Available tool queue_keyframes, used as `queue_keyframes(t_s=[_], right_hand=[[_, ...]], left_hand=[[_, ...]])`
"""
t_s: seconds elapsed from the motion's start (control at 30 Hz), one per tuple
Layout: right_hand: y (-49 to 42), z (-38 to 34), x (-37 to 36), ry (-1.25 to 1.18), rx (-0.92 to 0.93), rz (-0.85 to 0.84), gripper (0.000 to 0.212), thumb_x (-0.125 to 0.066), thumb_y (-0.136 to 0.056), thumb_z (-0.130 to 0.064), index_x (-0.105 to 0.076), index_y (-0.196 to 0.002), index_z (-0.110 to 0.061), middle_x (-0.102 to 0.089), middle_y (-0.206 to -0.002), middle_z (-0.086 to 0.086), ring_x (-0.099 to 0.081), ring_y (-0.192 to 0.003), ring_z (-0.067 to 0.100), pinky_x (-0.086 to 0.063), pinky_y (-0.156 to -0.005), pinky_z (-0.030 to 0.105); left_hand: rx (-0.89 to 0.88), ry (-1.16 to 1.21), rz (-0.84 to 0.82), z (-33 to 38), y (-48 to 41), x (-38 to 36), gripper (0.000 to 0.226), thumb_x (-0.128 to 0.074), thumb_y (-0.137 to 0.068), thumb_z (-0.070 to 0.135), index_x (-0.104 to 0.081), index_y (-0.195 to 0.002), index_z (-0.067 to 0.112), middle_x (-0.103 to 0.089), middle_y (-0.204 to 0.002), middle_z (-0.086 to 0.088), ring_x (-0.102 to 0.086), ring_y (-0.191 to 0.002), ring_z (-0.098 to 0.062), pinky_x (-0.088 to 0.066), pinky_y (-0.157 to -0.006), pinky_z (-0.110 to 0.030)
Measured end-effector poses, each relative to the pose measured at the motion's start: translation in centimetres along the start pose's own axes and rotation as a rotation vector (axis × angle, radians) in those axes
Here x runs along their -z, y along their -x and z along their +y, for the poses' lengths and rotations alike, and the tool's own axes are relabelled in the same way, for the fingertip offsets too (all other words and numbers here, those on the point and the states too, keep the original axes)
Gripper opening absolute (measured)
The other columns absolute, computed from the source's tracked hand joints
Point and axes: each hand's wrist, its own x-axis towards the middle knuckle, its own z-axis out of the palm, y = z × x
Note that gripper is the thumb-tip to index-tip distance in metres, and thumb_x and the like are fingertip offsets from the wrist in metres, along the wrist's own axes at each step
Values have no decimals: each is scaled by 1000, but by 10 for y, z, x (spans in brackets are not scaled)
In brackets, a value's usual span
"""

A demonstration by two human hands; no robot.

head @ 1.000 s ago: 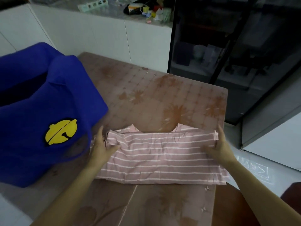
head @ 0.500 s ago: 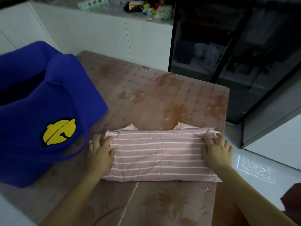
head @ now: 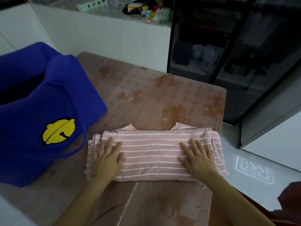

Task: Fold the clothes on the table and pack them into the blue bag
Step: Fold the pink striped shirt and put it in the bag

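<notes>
The left hand [head: 107, 159] and right hand [head: 197, 158] lie flat with fingers straight, gripping nothing, pressing the folded striped shirt [head: 151, 154] near the right edge of the worktop [head: 146, 88]. It would be best to smooth outward, tuck in the loose side layers, then halve it for the blue bag [head: 40, 111] at the left edge.

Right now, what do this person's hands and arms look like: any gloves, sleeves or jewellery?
The left hand and right hand are bare: no gloves, rings or watch visible. The forearms are uncovered too, with no sleeve in view up to the picture's edge.
</notes>
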Motion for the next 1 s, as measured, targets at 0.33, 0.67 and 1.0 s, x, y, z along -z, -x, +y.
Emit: queue_keyframes(t_s=[0.33,0.67,1.0], right_hand=[[19,26,6,-394,-379,13,73,-39,-87,-65,-3,-147,-44,-2,-157,9,-24,-137,40,-35,-107,51],[30,27,20,-129,-254,57,63,-42,-97,-27,-9,-149,-36,-36,-140,9,-45,-122,29,-46,-96,39],[53,-48,9,66,77,197,59,-51,-87,-31,-37,-144,-27,-33,-151,13,-33,-133,34,-34,-103,49]], left_hand=[[369,476,24,-41,6,3,88,-68,-81,41,-16,-150,25,-32,-151,-10,-34,-133,-37,-34,-105,-50],[389,667,12,-46,35,14,75,-62,-86,16,-22,-148,26,-43,-144,-8,-47,-125,-35,-41,-100,-47],[716,605,114,-92,158,27,85,-67,-83,10,-15,-149,19,-51,-132,-25,-54,-107,-51,-41,-82,-47]])
